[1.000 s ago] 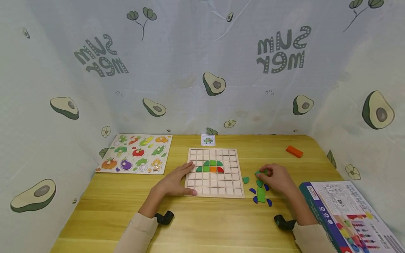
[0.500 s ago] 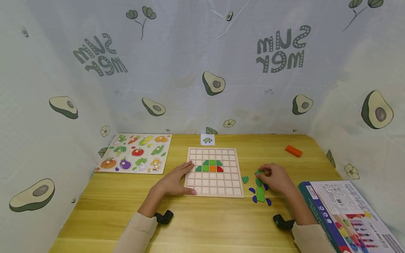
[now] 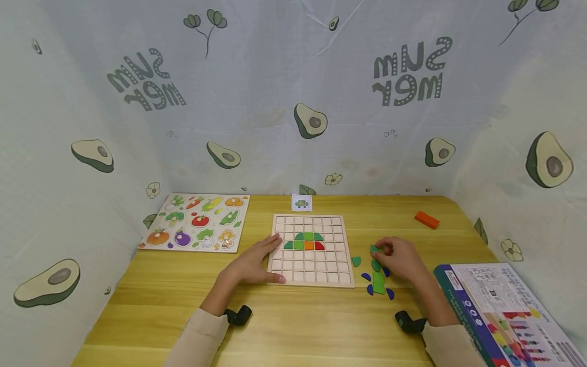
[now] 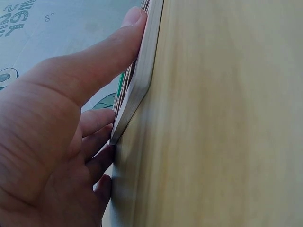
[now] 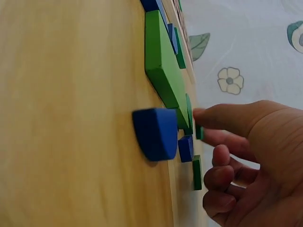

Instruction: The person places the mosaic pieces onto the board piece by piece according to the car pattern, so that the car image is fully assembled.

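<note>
My left hand (image 3: 252, 261) rests against the left side of a wooden grid board (image 3: 310, 272), its thumb on the near left corner and its fingers spread along the edge. Green, orange and red pieces (image 3: 309, 245) sit in the grid's middle cells. To the right of the board, my right hand (image 3: 402, 257) pinches a small green piece (image 5: 200, 132) between thumb and forefinger, close above the table. Below those fingertips lie another green piece (image 3: 376, 266), a light green rectangle (image 3: 378, 283) and several blue half-round pieces (image 3: 391, 294). A green quarter-round (image 3: 356, 261) lies nearest the board.
A vegetable puzzle board (image 3: 194, 224) lies at the back left. Behind the grid is a small picture card (image 3: 301, 203). An orange block (image 3: 427, 220) lies at the back right, and a printed box (image 3: 504, 311) at the right front. A patterned cloth (image 3: 275, 76) surrounds the table.
The green piece at my right fingertips has turned a little and shows more of its face. My left hand stays in place on the board.
</note>
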### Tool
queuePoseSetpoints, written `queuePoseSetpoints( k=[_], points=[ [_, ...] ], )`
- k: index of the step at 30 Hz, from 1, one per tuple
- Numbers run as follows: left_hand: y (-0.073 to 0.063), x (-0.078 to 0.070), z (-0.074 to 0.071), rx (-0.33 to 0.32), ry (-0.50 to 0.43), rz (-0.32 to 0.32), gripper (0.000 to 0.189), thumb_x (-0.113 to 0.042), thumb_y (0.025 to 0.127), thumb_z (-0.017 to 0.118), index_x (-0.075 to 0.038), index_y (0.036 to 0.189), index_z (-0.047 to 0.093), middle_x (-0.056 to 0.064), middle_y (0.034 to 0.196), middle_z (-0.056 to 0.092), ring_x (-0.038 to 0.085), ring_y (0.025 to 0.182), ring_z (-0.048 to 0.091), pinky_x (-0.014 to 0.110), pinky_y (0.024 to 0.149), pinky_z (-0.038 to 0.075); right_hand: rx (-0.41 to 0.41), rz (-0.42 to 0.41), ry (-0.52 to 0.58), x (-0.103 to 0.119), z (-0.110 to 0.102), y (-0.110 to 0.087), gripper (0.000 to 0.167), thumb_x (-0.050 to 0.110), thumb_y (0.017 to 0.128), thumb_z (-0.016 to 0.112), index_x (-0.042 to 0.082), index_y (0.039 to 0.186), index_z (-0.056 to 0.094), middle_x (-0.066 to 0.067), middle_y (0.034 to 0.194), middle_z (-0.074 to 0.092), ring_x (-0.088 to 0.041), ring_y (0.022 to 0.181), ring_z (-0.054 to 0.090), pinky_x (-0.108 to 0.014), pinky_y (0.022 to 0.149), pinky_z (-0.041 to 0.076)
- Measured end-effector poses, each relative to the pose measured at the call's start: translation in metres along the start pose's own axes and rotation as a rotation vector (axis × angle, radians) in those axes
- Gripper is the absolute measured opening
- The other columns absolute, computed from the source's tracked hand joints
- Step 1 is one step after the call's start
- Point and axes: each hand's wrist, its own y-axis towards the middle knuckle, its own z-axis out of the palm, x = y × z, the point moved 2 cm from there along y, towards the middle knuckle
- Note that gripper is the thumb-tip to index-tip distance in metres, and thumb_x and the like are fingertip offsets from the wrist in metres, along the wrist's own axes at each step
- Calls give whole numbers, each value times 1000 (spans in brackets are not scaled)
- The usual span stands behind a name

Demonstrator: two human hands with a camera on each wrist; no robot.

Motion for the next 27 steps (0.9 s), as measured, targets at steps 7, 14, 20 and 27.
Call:
queuePoseSetpoints(
  k=[7, 14, 20, 27],
  points=[
    [1, 1, 1, -1, 9, -7, 110, -65, 77, 82, -25, 165, 29, -6, 173, 19, 29, 160, 20, 54, 125, 29, -31, -46, 25, 12, 6, 6, 29, 25, 95, 75, 1, 113, 73, -4, 80, 55, -17, 67, 46, -27, 57, 37],
    [1, 2, 2, -7, 8, -10, 110, -65, 76, 82, -25, 165, 29, -6, 173, 19, 30, 160, 20, 55, 125, 28, -31, -90, 45, 32, 15, 13, 27, 24, 95, 76, 3, 112, 74, -4, 82, 55, -17, 67, 44, -26, 56, 35],
    [1, 2, 1, -5, 9, -8, 111, -66, 77, 82, -25, 165, 29, -6, 173, 20, 30, 160, 20, 55, 126, 28, -1, -118, 85, 45, 30, 22, 25, 23, 94, 77, 5, 111, 75, -4, 81, 53, -17, 66, 43, -27, 58, 35],
    [1, 2, 2, 4, 1, -20, 112, -65, 77, 82, -25, 165, 27, -6, 173, 18, 29, 160, 19, 54, 126, 28, 39, -129, 117, 58, 46, 28, 24, 22, 94, 77, 6, 111, 75, -3, 78, 54, -15, 60, 41, -26, 56, 36]
  ],
)
